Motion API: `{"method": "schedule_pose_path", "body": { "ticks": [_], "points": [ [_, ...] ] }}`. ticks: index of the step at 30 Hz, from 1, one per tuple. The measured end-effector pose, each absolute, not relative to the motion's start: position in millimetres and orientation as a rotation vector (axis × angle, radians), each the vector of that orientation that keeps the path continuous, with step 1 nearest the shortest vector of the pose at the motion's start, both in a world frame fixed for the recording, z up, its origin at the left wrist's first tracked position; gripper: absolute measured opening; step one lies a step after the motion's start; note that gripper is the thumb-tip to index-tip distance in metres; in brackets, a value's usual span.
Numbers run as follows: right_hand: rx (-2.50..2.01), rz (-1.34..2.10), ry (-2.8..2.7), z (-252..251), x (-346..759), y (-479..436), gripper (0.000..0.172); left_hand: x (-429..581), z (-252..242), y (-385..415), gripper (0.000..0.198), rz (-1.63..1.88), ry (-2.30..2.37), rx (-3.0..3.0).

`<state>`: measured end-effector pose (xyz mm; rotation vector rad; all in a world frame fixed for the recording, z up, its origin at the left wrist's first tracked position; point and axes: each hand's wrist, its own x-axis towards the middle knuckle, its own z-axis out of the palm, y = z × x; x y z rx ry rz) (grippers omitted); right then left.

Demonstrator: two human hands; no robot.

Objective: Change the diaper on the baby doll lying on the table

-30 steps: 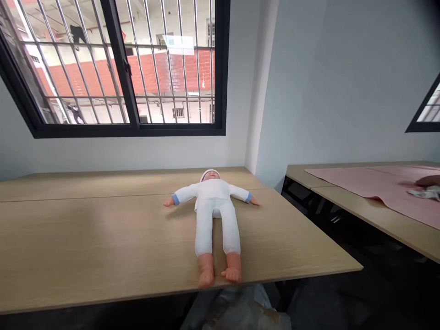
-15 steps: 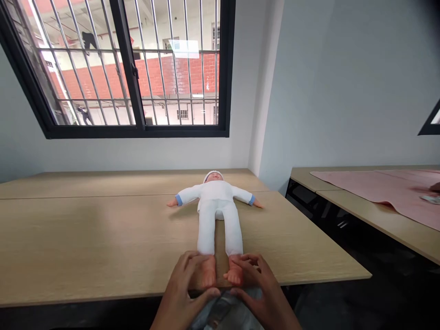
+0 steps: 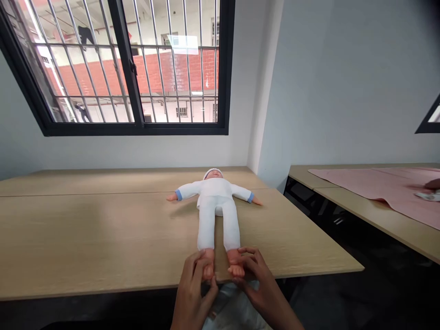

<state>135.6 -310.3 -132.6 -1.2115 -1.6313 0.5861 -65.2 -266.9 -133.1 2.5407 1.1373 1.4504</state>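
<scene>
A baby doll (image 3: 217,195) lies on its back on the wooden table, arms spread wide and bare feet towards me. It wears a white top with blue cuffs, white trousers and a white cap. My left hand (image 3: 195,284) is curled round the foot on the left, fingertips against its outer side and thumb near the toes. On the other side, my right hand (image 3: 256,277) has its fingers over the second foot, thumb below. Both feet are partly covered by my fingers.
The table's (image 3: 85,247) front edge runs just under the doll's feet. Behind it stand a wall and a barred window (image 3: 137,68). To the right, past a gap, another table carries a pink cloth (image 3: 371,183), with another person's hand (image 3: 432,184) at its far side.
Both hands have moved in closer on the doll's feet, the left one shifting right. The other person's hand at the right has come slightly further into view.
</scene>
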Motion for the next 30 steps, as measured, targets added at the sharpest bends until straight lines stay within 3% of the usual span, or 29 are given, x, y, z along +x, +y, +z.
{"method": "schedule_pose_path", "body": {
  "ticks": [19, 22, 25, 30],
  "points": [
    [-1.244, 0.381, -1.542, -139.8, 114.6, -313.0, 0.019, -53.3, -132.0, -275.6, 0.042, 1.444, 1.024, 2.797],
    [-1.261, 0.352, -1.55, -143.6, 113.5, -312.1, 0.018, -50.3, -139.4, -274.7, 0.04, 1.557, 1.221, 2.581],
    [-1.247, 0.358, -1.514, -148.8, 113.6, -311.1, 0.016, -49.3, -147.7, -270.7, 0.051, 1.591, 1.524, 2.457],
    [-1.205, 0.451, -1.454, -152.3, 114.8, -310.9, 0.018, -54.9, -156.0, -264.4, 0.052, 1.482, 1.644, 2.6]
  ]
}}
